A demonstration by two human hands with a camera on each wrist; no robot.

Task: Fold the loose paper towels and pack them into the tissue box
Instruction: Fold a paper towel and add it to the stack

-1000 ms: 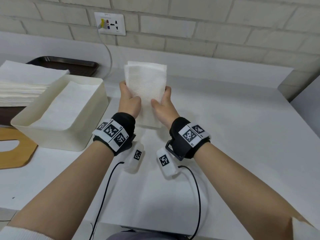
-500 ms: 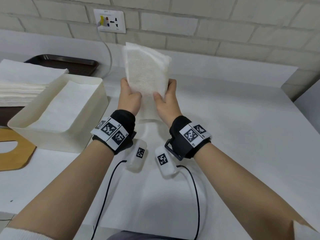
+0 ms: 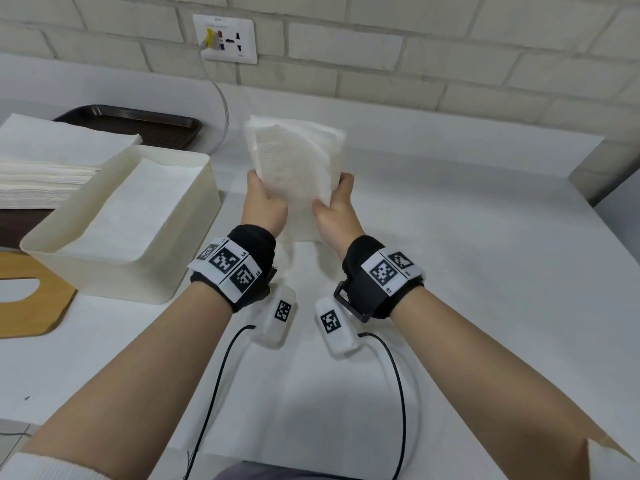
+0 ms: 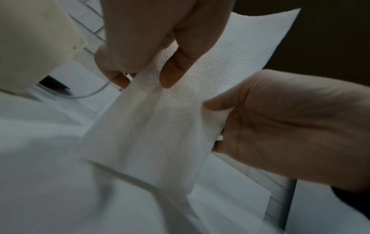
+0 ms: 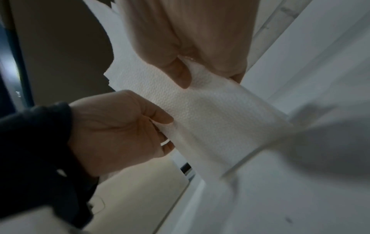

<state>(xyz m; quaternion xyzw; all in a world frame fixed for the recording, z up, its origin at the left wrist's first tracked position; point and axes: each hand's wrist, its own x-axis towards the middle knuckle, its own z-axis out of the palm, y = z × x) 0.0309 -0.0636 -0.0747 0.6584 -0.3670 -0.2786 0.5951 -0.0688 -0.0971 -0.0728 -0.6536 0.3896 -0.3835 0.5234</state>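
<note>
A folded white paper towel (image 3: pixel 298 168) is held upright above the table, bowed outward in the middle. My left hand (image 3: pixel 263 202) pinches its left edge and my right hand (image 3: pixel 334 209) pinches its right edge. In the left wrist view my left hand (image 4: pixel 144 79) has thumb and fingers on the towel (image 4: pixel 160 126), with the right hand (image 4: pixel 280 123) opposite. The right wrist view shows my right hand (image 5: pixel 200 74) pinching the towel (image 5: pixel 210 118). The cream tissue box (image 3: pixel 194 209) stands to the left, open-topped, with a flat towel inside.
A stack of loose paper towels (image 3: pixel 45 157) lies at the far left on a dark tray (image 3: pixel 138 123). A wooden lid (image 3: pixel 27 306) lies in front of the box. A wall outlet (image 3: pixel 225 38) with a cable is behind.
Both hands lifted the towel higher, then brought it back down a little. Its middle now bulges between the two grips.
</note>
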